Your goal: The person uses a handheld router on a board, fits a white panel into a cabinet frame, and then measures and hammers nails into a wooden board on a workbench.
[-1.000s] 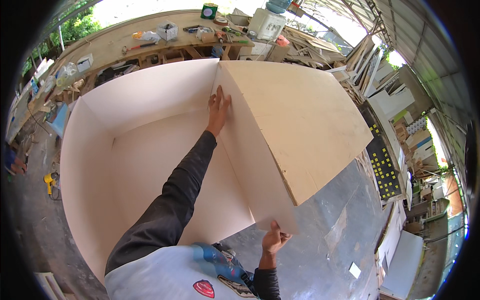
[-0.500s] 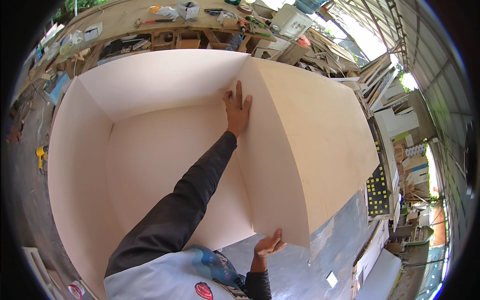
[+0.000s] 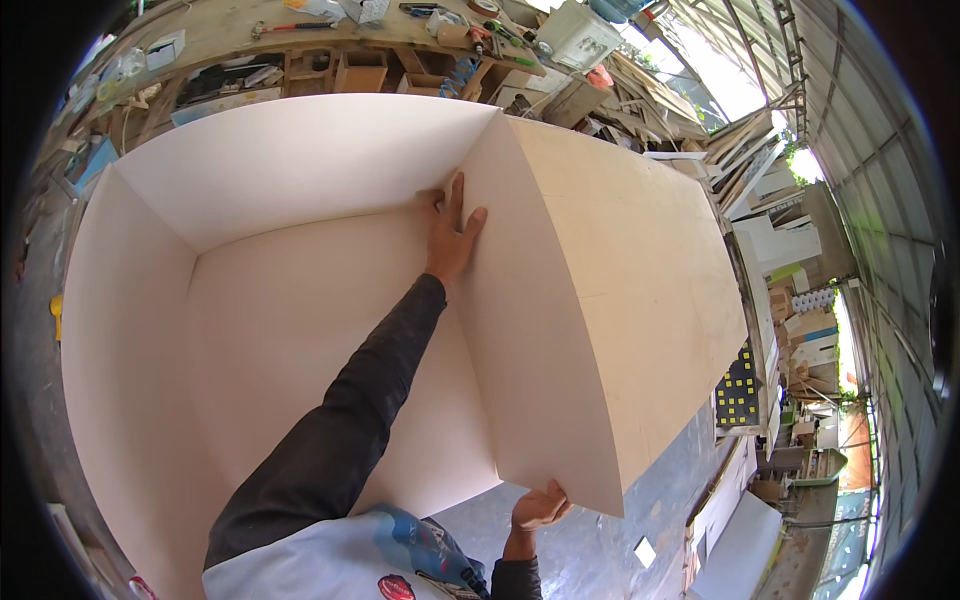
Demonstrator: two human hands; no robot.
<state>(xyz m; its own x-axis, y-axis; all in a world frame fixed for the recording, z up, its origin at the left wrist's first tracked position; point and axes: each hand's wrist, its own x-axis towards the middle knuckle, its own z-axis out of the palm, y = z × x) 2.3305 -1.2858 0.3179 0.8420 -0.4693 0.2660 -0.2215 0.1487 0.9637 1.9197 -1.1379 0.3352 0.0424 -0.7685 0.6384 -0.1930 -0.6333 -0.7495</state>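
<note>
Plywood side panel stands upright at the right end of the open cabinet carcass, braced square by the left hand pressed flat, fingers extended, near the inner corner, while right-hand fingers hook its lower near corner.

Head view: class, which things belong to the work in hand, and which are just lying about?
In hand:
left hand, flat on the side panel
right hand, at that panel's near corner
plywood box

Lying about:
workbench
stacked boards
cardboard boxes
</note>
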